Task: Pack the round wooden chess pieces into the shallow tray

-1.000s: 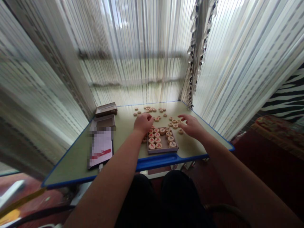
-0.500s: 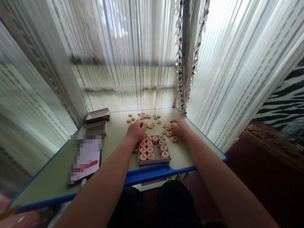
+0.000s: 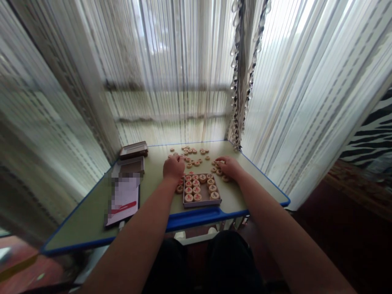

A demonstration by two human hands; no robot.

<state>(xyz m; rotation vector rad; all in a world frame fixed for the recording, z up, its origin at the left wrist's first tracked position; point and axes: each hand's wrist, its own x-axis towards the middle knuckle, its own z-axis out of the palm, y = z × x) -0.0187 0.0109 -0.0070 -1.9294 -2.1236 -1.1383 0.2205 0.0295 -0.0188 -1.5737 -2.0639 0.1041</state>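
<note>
Round wooden Chinese chess pieces with red or dark characters lie in a shallow box (image 3: 202, 203) near the table's front edge. Red-marked pieces (image 3: 196, 190) fill its left columns; dark-marked pieces (image 3: 212, 188) line its right side. My left hand (image 3: 174, 166) is closed just beyond the box's far left corner; whatever its fingers hold is hidden. My right hand (image 3: 230, 167) reaches its outstretched fingers over a cluster of loose pieces (image 3: 219, 172) to the right of the box. More loose pieces (image 3: 192, 151) are scattered toward the back.
The table (image 3: 153, 183) has a blue edge. At its left lie stacked box lids or trays (image 3: 134, 149), an open shallow box (image 3: 131, 165), and a dark-edged tablet or board (image 3: 124, 198) with a red mark, partly blurred. String curtains (image 3: 171, 81) hang behind.
The view has shifted slightly. My left hand has moved a little away from the box. My right hand has drawn in over the loose pieces, its fingers now lower among them.
</note>
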